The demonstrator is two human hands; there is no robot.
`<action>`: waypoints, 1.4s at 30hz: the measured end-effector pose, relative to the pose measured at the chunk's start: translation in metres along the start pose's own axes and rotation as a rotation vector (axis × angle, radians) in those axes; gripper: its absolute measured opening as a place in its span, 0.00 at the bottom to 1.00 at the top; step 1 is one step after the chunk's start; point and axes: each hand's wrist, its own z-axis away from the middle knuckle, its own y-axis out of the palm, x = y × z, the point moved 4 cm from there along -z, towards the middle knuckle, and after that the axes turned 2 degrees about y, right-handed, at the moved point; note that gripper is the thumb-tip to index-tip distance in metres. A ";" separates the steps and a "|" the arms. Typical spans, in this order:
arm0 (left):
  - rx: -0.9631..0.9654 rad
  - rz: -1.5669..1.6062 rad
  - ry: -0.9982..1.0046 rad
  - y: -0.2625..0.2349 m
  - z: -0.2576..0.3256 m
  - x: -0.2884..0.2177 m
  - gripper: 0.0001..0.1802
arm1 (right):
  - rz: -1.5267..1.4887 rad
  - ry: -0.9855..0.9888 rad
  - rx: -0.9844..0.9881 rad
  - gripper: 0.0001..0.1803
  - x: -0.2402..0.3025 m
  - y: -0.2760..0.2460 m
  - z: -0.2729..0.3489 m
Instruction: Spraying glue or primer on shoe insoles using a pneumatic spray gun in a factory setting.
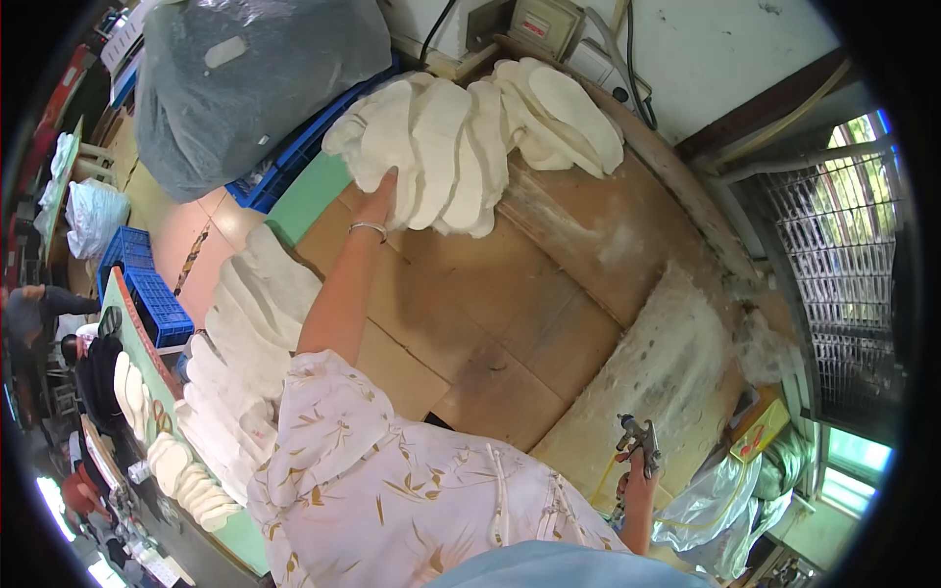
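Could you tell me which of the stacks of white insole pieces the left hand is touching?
The far stack of insoles, fanned out by the wall; the left hand rests on its near edge. The stack along the left edge lies untouched.
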 end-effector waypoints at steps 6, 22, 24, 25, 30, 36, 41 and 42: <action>-0.139 -0.236 0.134 -0.006 0.039 -0.066 0.50 | -0.036 -0.018 -0.039 0.13 -0.008 -0.006 0.006; 0.101 0.824 0.018 0.066 0.103 -0.108 0.21 | -0.108 -0.097 -0.086 0.14 -0.048 -0.038 0.028; 0.169 0.779 0.017 0.102 0.131 -0.135 0.20 | -0.135 -0.135 -0.106 0.14 -0.061 -0.053 0.031; 0.181 0.777 0.010 0.121 0.145 -0.142 0.20 | -0.145 -0.117 -0.111 0.14 -0.068 -0.061 0.035; 0.393 0.708 -0.033 0.237 0.278 -0.153 0.18 | -0.271 -0.151 -0.203 0.15 -0.102 -0.110 0.059; 0.742 0.648 -0.328 0.351 0.427 -0.035 0.18 | -0.416 -0.150 -0.355 0.16 -0.151 -0.152 0.111; 0.796 0.365 -0.619 0.348 0.510 0.118 0.16 | -0.454 -0.120 -0.342 0.17 -0.205 -0.178 0.135; 0.751 0.329 -0.673 0.338 0.520 0.139 0.16 | -0.450 -0.118 -0.346 0.17 -0.209 -0.178 0.136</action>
